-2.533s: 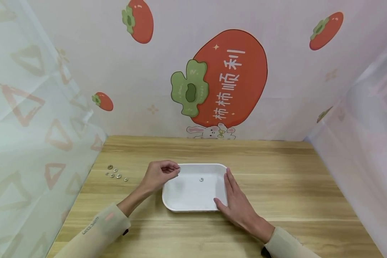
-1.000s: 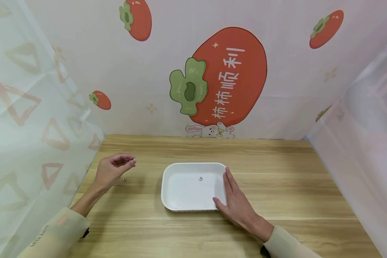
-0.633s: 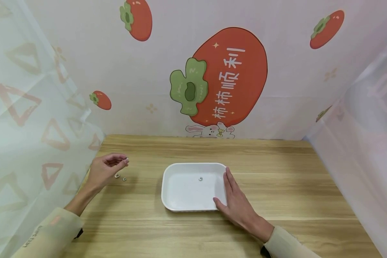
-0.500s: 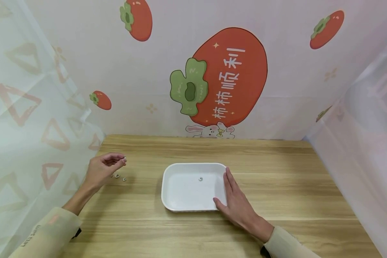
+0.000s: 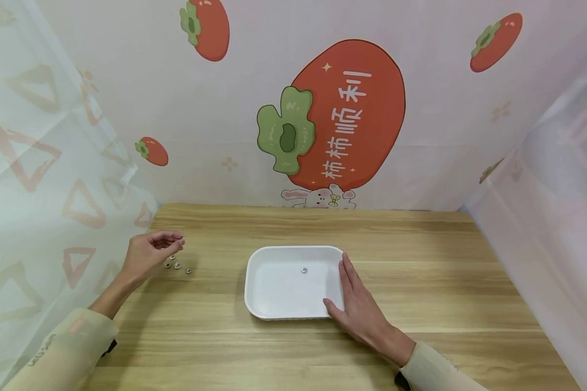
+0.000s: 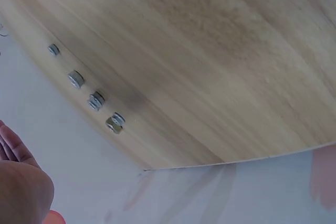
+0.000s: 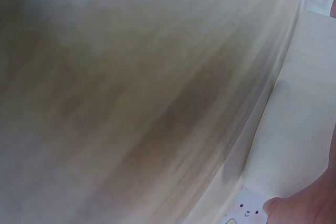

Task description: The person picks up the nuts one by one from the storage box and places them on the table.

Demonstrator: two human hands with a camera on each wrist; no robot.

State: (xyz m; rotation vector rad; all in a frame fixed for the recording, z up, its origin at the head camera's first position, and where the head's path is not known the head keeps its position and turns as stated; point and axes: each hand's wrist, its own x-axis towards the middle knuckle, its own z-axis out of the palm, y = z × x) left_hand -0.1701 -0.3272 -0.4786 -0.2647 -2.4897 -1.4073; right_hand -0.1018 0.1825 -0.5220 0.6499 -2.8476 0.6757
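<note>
In the head view my left hand is raised over the table's left side, thumb and fingertips pinching a tiny silver nut. Just below and beside it several small metal nuts lie loose on the wood, some hidden behind the hand. The left wrist view shows these nuts near the table edge, one of them brass-coloured. My right hand rests on the right end of a white rectangular tray, fingers straight along the rim and thumb at the front corner. A single nut lies in the tray.
The wood-grain table fills the lower scene. A pale printed curtain with persimmon pictures stands behind it, and more sheeting hangs at the left and right sides.
My left hand has moved left from the tray's left rim to above the loose nuts, its fingertips still pinched. The right hand and the tray stay in place.
</note>
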